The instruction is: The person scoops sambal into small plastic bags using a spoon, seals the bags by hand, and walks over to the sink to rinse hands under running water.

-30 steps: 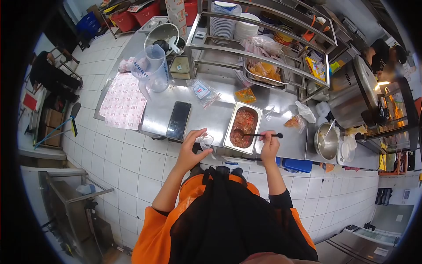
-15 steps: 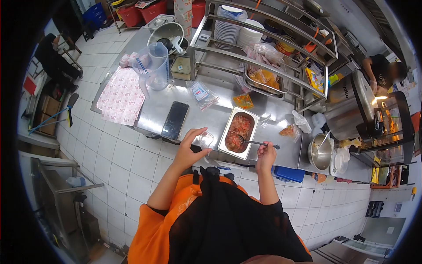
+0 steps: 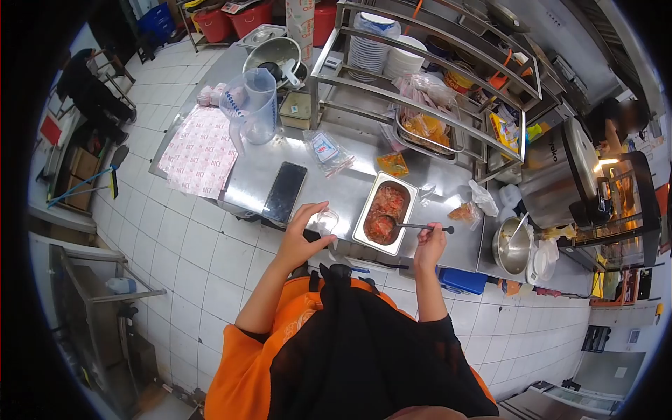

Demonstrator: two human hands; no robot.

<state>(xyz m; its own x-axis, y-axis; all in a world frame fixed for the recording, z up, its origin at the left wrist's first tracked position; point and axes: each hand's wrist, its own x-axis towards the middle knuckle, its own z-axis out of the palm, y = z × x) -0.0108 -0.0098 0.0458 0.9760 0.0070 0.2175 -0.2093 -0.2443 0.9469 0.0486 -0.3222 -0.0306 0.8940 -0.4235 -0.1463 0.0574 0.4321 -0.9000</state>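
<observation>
In the head view a rectangular steel food pan (image 3: 410, 222) holds chunky red sauce (image 3: 390, 201), like a tomato salsa. My right hand (image 3: 430, 246) grips the dark handle of a spoon (image 3: 414, 226). The spoon's bowl lies in the sauce at the pan's near end, loaded with red chunks. Left of the pan, my left hand (image 3: 302, 238) curls its thumb and fingers around a small clear plastic cup (image 3: 325, 222). The cup is see-through, so I cannot tell whether anything is in it.
A phone (image 3: 285, 191), printed paper (image 3: 199, 155) and clear jugs (image 3: 253, 105) stand to the left. A steel rack (image 3: 420, 98) with plates rises behind. At right are a mixing bowl (image 3: 511, 245) and a large cooker (image 3: 556, 168). Two people are farther off.
The spoon has shifted slightly within the sauce, and its bowl now shows heaped red chunks. My left hand stays by the clear cup. The whole view has shifted a little.
</observation>
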